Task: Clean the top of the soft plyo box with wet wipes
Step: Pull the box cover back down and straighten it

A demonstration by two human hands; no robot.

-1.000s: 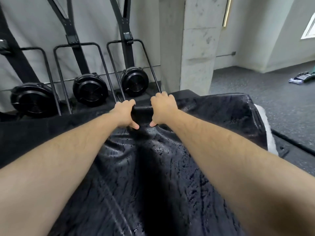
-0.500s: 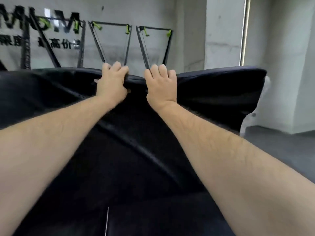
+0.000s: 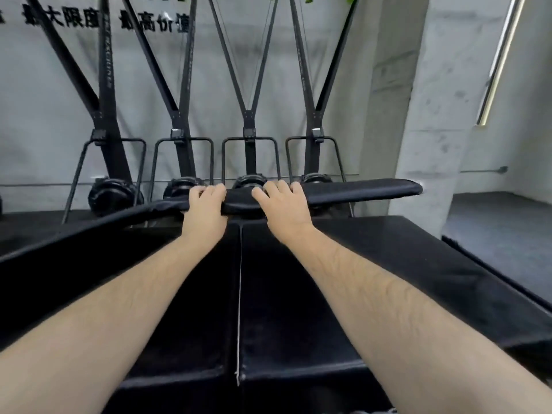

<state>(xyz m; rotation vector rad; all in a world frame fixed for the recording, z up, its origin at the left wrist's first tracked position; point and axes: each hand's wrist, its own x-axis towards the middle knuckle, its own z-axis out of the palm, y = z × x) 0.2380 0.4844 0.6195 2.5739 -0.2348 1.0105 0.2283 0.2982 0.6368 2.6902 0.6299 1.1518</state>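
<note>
- The left hand (image 3: 206, 206) is reaching out toward 11 o'clock from the wearer. Its fingers are curling over the far edge of a black padded flap (image 3: 367, 189) and clamping onto it.
- The right hand (image 3: 283, 206) is reaching toward 12 o'clock, just beside the left with a short stretch of flap showing between them. It is gripping the same edge in the same way, and both thumbs are hiding under the padding.
- The flap is stretching across the view from 9 o'clock to 1 o'clock. It is hanging lifted above the surface below, its right end is floating free, and its left end is sloping down to the side.
- The soft plyo box (image 3: 403, 264) is lying directly under both forearms, filling the lower view from 8 to 4 o'clock. A pale seam (image 3: 240, 294) is running down its black surface between the arms, from 12 toward 6.
- Four black upright machines (image 3: 103, 115) are standing in a row against a pale wall from 10 to 12 o'clock, their round bases peeking out just behind the flap.
- Dark lettering (image 3: 59, 20) is showing high on that wall at 10 o'clock.
- A concrete pillar (image 3: 418, 144) is rising at 1 o'clock, and grey flooring (image 3: 501, 234) is spreading past the box's right edge at 2 o'clock.
</note>
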